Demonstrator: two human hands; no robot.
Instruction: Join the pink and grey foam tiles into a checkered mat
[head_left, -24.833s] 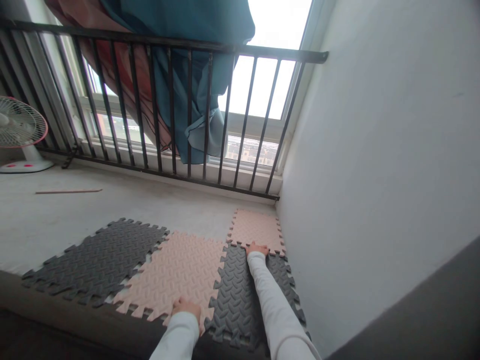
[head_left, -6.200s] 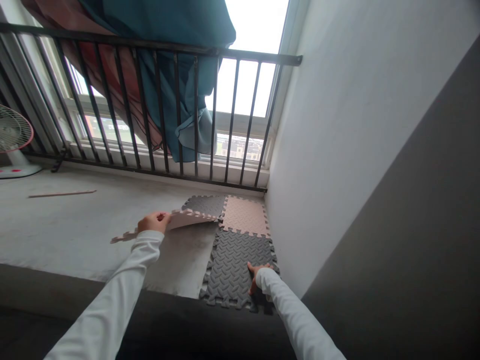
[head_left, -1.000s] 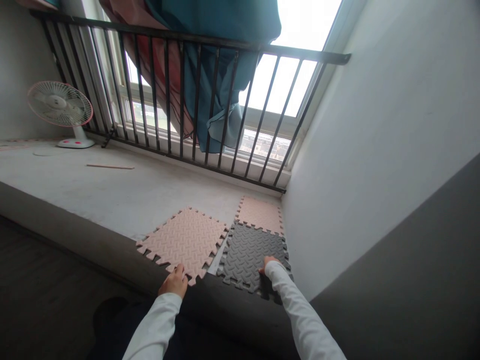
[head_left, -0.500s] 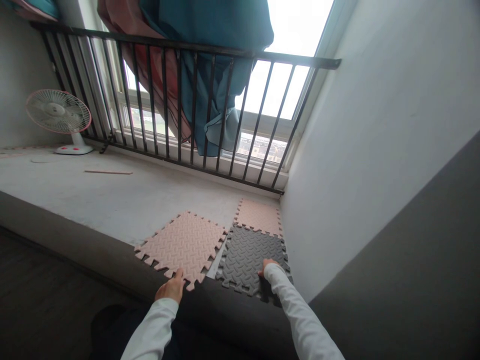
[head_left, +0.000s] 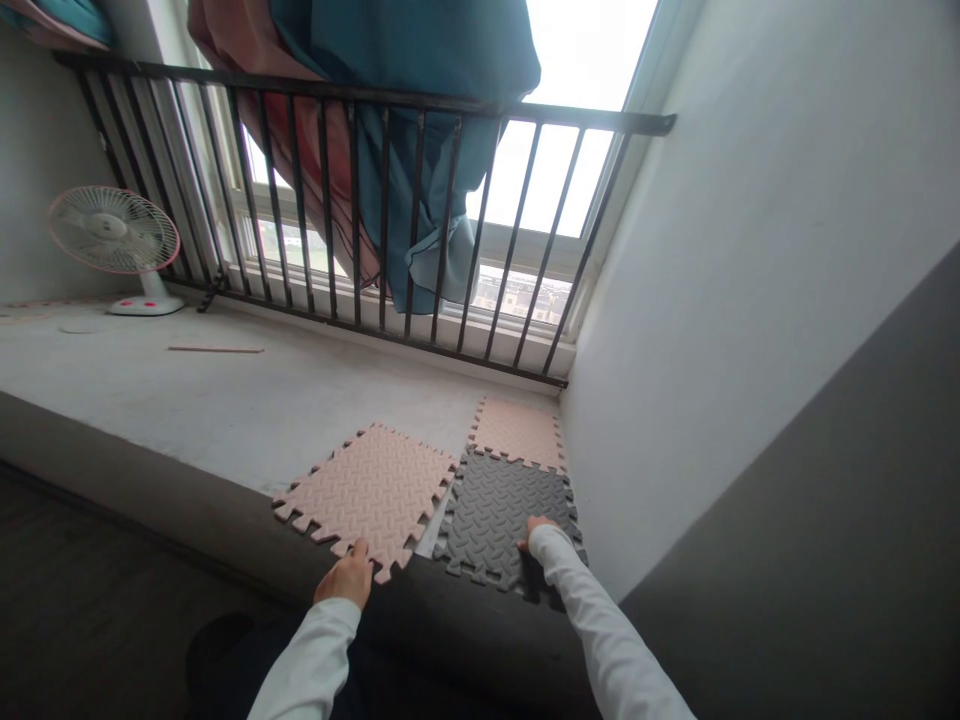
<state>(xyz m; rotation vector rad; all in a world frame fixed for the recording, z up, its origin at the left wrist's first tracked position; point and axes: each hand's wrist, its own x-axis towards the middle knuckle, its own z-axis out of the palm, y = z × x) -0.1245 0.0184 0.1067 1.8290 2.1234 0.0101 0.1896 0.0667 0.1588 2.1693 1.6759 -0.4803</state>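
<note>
A pink interlocking foam mat tile with a raised tread pattern lies at an angle on the ledge, its near corner jutting past the front edge. My left hand is closed on that near side, thumb on top and fingers underneath, mostly hidden. To the right lies a dark grey foam mat tile. Against its right part my right hand is closed, fingers curled and partly covered by the white sleeve. Behind the grey tile, a second pink tile meets its far edge. A narrow wedge-shaped gap separates the angled pink tile from the grey one.
The pale ledge drops off along its front. A white wall borders the tiles on the right. Black railing runs along the window, with curtains hanging behind. A fan and a thin strip are on the left.
The angled pink tile has shifted slightly right with my left hand, closer to the grey tile. My right hand stays nearly in place. The view has tilted a little.
</note>
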